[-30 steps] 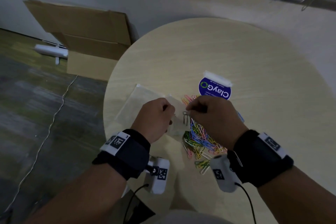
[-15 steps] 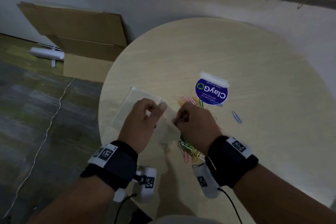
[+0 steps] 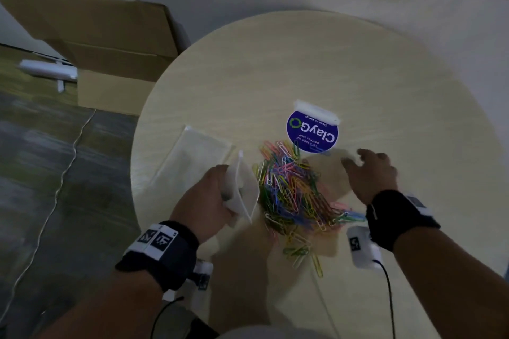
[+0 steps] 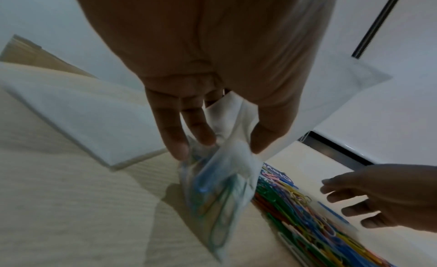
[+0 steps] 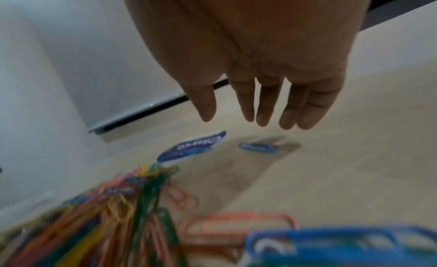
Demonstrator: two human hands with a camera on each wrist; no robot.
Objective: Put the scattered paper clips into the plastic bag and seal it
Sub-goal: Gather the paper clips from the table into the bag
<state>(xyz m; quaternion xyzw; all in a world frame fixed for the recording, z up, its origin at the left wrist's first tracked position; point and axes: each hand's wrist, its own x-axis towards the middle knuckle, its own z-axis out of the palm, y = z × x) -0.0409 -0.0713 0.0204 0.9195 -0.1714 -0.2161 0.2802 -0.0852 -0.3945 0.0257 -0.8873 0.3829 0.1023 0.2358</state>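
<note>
A heap of coloured paper clips (image 3: 292, 192) lies mid-table, also seen blurred in the wrist views (image 4: 307, 215) (image 5: 113, 215). My left hand (image 3: 220, 192) pinches a small clear plastic bag (image 3: 242, 190) just left of the heap. The bag hangs with its mouth up and a few clips inside (image 4: 212, 188). My right hand (image 3: 358, 162) hovers right of the heap with straight, spread fingers (image 5: 267, 110) and holds nothing. A lone blue clip (image 5: 258, 148) lies on the table below those fingers.
A round blue ClayGO sticker (image 3: 312, 132) lies behind the heap. A flat stack of clear bags (image 3: 192, 159) lies at the table's left edge (image 3: 137, 173). A cardboard box (image 3: 110, 44) and a cable are on the floor to the left.
My right hand has left the bag's mouth, swung right past the heap and opened. The left hand now holds the bag alone, raised beside the clips.
</note>
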